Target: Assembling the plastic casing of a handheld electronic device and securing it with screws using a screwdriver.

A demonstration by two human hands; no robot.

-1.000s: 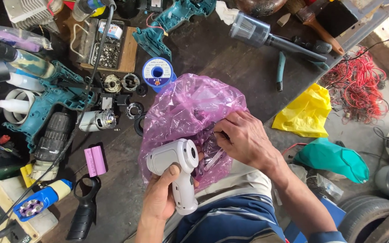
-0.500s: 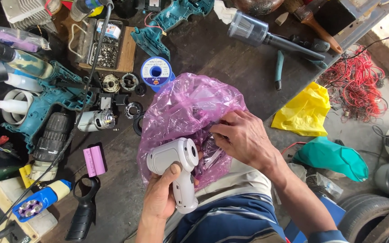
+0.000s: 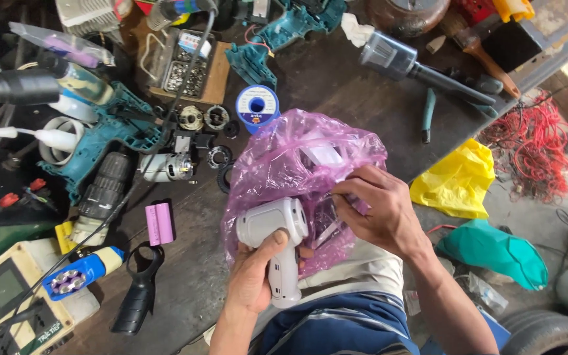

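Little has shifted since the earlier pictures: the left hand (image 3: 252,279) keeps its grip on the white pistol-shaped tool (image 3: 275,238), and the right hand (image 3: 377,212) has worked slightly deeper into the mouth of the pink plastic bag (image 3: 297,172). Left fingers are wrapped tight around the tool's handle, thumb over its front, holding it upright just in front of the bag, against the person's lap at the table (image 3: 336,85) edge. Right fingers are curled and pressed together, pinching a fold of the bag's film near small clear pieces inside; what exactly they pinch I cannot tell. Beside the bag lie a blue solder spool (image 3: 257,107), a small motor (image 3: 165,167) and a pink battery pair (image 3: 160,223). As I judge it, the thin film could tear under that pinch, or loose pieces could spill out of the bag's open mouth, since the bag hangs half off the table.
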